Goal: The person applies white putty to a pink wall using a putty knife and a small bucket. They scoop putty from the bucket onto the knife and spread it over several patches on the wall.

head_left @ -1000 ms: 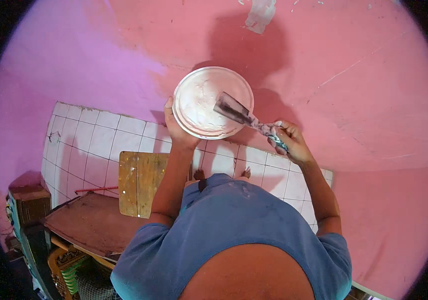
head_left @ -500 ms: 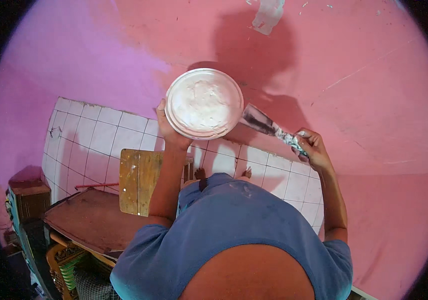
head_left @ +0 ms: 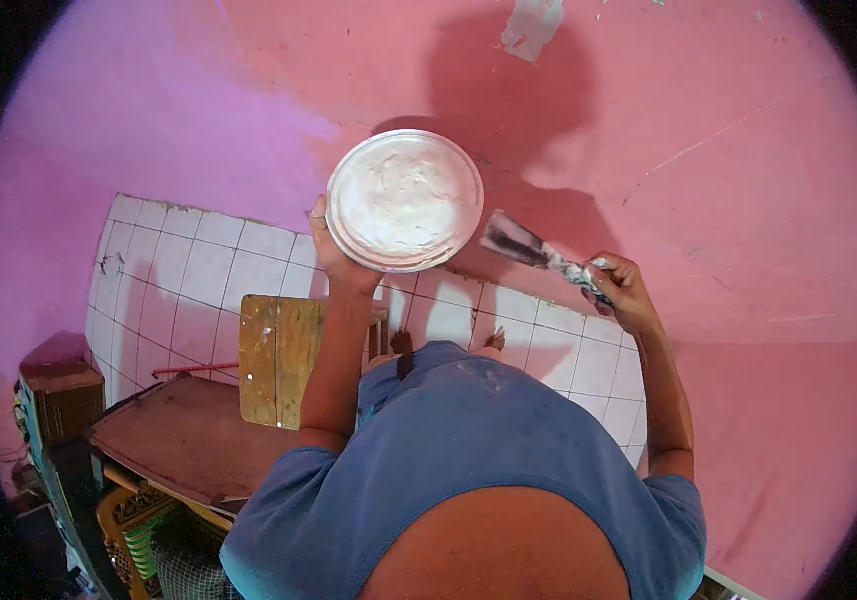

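- And here's the left hand (head_left: 343, 262), fingers clamped on the side of a round white container (head_left: 477, 205), holding it up in front of the pink wall (head_left: 708, 200)
- Thick white paste (head_left: 408, 195) fills that container, lumpy across the middle; how deep it goes I can't tell from here
- Over to the right hand (head_left: 616, 288), and those fingers are closed tight around the handle (head_left: 578, 273) of a putty knife (head_left: 515, 239)
- White smears all over that handle, a dark streak down the blade, and the blade points toward the container, just beside its rim, not touching
- So the two hands are well apart, each with its own load, the container on the left, the knife on the right
- Big shadows on the wall behind, and up top a pale grey patch (head_left: 531, 28)
- Below, bare feet (head_left: 401, 342) on white floor tiles (head_left: 208, 265), with a wooden board (head_left: 278, 360) by the left forearm, a reddish-brown tabletop (head_left: 188, 435) and a thin red rod (head_left: 193, 370) near it
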`<action>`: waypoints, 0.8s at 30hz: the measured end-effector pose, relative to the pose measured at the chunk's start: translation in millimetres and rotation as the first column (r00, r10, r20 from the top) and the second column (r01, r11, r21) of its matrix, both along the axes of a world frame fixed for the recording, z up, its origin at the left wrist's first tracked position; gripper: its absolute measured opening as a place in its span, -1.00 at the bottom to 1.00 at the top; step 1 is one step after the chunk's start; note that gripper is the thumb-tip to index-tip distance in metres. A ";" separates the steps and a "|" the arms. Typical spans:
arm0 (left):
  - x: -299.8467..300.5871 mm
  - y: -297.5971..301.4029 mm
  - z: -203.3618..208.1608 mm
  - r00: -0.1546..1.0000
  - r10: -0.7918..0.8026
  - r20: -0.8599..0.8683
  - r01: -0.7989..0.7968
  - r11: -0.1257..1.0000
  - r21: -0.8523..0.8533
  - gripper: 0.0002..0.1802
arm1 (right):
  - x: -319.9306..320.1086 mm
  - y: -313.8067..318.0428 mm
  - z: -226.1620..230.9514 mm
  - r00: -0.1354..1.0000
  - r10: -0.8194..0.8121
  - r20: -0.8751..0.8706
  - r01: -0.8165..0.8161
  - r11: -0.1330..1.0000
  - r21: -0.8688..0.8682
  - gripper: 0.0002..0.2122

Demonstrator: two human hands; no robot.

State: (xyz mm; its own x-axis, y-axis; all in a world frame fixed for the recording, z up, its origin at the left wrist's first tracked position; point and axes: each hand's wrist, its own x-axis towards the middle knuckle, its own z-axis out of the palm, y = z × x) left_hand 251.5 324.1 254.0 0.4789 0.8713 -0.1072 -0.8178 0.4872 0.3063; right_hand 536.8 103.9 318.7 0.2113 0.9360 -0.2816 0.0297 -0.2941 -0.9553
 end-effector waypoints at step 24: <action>13.7 -6.2 2.0 0.999 0.028 -0.025 -0.028 0.999 -0.034 -0.29 | -32.9 43.5 -27.6 0.999 0.049 0.016 -0.050 0.986 0.161 -0.86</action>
State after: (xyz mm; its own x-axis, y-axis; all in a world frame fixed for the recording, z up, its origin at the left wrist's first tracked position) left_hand 265.2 317.9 256.0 0.4512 0.8800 -0.1483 -0.8237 0.4747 0.3101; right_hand 503.9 147.4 291.0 0.1660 0.9783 -0.1238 0.0517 -0.1340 -0.9896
